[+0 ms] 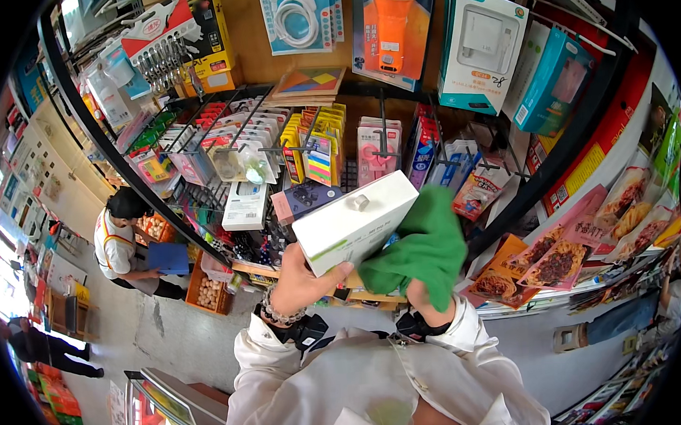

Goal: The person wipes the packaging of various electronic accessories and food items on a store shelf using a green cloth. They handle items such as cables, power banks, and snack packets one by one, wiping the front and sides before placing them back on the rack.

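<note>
A white cardboard product box is gripped at its near left end by my left hand, thumb along the lower edge. The box is tilted, and a small round grey mark or knob shows on its upper face. My right hand holds a green cloth against or close beside the box's right end. Most of my right fingers are hidden under the cloth, which is slightly blurred. Just beyond the box, a dark box with earbuds pictured on it and a white box lie on the rack.
Wire rack hooks stick out towards me, loaded with small carded goods. Above hang a packaged orange flashlight and a charger box. Food pouches stand at right. A person with a blue folder is beside egg crates at left.
</note>
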A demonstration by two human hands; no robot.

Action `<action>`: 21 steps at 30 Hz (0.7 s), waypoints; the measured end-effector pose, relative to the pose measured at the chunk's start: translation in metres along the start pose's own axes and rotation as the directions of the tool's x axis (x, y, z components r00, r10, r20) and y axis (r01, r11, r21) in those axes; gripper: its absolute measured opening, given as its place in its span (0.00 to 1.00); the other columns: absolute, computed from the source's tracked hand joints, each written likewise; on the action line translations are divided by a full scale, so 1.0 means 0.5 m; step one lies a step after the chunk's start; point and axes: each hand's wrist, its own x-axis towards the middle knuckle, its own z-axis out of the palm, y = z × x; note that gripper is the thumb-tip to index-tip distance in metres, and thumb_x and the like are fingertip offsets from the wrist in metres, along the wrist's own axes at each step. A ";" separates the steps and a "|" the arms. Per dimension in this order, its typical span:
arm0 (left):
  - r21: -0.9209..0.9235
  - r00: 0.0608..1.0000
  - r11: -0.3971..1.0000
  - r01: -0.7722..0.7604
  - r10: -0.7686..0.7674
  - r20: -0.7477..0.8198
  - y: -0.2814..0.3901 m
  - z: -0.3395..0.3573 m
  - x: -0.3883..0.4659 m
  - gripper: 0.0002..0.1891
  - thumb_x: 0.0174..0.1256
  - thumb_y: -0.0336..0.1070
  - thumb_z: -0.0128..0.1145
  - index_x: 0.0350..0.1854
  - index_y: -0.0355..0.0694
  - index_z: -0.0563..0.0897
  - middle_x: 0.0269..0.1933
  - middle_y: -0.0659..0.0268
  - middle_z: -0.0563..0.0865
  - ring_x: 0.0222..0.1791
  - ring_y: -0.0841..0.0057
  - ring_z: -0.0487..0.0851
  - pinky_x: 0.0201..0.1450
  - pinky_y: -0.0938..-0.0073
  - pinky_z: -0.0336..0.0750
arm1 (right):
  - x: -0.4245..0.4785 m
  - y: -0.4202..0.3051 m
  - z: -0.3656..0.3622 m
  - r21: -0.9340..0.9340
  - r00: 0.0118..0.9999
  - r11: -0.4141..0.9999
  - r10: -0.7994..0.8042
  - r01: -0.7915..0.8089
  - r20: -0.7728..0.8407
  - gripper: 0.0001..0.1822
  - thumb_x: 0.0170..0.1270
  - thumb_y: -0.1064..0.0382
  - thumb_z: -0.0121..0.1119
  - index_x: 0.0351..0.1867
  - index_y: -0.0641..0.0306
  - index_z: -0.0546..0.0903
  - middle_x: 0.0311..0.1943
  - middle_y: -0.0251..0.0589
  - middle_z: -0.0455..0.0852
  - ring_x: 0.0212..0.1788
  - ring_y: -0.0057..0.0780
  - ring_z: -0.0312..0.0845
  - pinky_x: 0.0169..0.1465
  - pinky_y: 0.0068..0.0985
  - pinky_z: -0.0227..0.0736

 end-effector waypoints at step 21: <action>0.055 0.955 0.998 0.025 -0.040 0.293 0.008 0.017 -0.040 0.34 0.50 0.38 0.68 0.58 0.30 0.68 0.52 0.57 0.79 0.51 0.74 0.76 0.54 0.72 0.70 | -0.020 -0.009 0.011 0.261 0.928 0.912 0.354 -0.316 -0.116 0.15 0.61 0.59 0.49 0.47 0.63 0.74 0.44 0.43 0.78 0.46 0.36 0.76 0.50 0.36 0.71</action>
